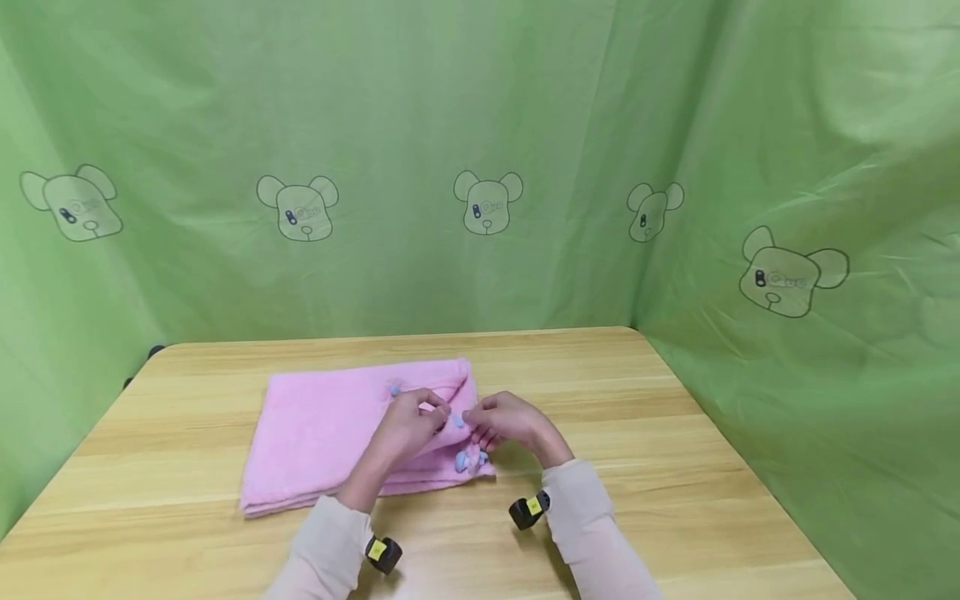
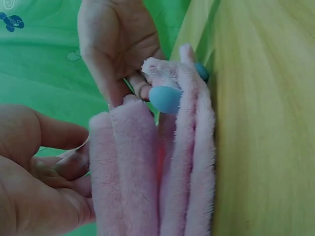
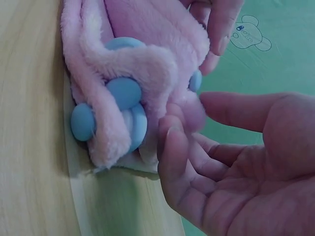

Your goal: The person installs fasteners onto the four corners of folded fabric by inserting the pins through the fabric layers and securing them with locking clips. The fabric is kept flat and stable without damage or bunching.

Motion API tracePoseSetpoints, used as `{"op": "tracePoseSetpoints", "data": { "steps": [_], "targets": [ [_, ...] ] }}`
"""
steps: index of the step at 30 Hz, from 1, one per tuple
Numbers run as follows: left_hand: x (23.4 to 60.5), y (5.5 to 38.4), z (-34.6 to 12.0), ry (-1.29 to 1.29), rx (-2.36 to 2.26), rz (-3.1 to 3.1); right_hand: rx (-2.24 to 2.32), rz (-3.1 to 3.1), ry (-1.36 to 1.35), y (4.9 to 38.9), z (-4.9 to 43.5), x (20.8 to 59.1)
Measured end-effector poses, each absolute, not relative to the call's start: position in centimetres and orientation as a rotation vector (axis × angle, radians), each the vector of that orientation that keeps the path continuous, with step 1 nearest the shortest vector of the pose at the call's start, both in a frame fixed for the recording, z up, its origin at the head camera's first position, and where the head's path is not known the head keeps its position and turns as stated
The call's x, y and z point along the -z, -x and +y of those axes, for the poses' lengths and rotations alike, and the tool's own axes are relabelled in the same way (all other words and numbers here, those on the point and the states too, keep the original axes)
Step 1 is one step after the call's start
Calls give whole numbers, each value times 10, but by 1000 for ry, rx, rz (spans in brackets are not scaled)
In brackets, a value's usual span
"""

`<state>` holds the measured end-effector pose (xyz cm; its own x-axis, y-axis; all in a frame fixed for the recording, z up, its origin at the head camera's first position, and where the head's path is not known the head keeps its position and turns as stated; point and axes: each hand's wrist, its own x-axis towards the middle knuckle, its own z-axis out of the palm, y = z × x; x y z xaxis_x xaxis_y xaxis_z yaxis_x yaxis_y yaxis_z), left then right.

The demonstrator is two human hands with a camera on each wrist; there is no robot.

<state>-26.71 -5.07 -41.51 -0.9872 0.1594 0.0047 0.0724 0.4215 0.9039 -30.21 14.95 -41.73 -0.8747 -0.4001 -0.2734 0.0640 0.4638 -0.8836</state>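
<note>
A pink plush blanket (image 1: 322, 425) lies folded on the wooden table, its right end lifted and bunched between both hands. My left hand (image 1: 414, 425) pinches the lifted fold from the left; in the left wrist view its fingertips are partly hidden behind the fabric. From the right, my right hand (image 1: 513, 421) pinches the blanket's edge between thumb and fingers, close to a small blue knob (image 3: 195, 80). Just below in the head view hangs a cluster of rounded blue fasteners (image 1: 470, 461) on the blanket's corner. In the right wrist view, one smooth blue fastener (image 3: 124, 93) sits against the folded pink layers.
The wooden table (image 1: 637, 417) extends on both sides of the blanket. Another blue piece (image 1: 395, 390) shows on the blanket beyond the left hand. Green curtains (image 1: 390, 275) with bear-head drawings hang behind and beside the table. Black devices (image 1: 384, 554) are strapped at both wrists.
</note>
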Motion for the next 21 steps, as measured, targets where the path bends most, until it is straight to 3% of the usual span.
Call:
{"op": "tracePoseSetpoints", "data": {
  "steps": [6,16,21],
  "targets": [
    [423,268,-46,-212,-1740,2487,1417,2256,284,302,150,418],
    [429,264,-41,-396,-1343,2685,1459,2255,278,304,151,421],
    [424,262,-39,-410,-1386,2652,1468,2289,308,305,152,423]
  ]
}}
